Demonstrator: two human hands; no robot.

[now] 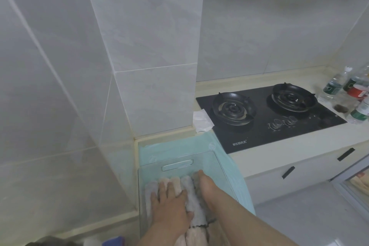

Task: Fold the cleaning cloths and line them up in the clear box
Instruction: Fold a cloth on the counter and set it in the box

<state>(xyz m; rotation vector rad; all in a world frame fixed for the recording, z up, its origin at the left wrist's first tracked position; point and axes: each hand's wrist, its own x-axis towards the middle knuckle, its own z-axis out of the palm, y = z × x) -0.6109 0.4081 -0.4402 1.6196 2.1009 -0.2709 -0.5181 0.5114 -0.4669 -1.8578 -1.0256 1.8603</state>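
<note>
Our left hand lies flat, fingers spread, on the folded cloths in the clear box. Our right hand pushes straight fingers in at the right end of the row. The box sits on a green mat on the counter, left of the stove.
</note>
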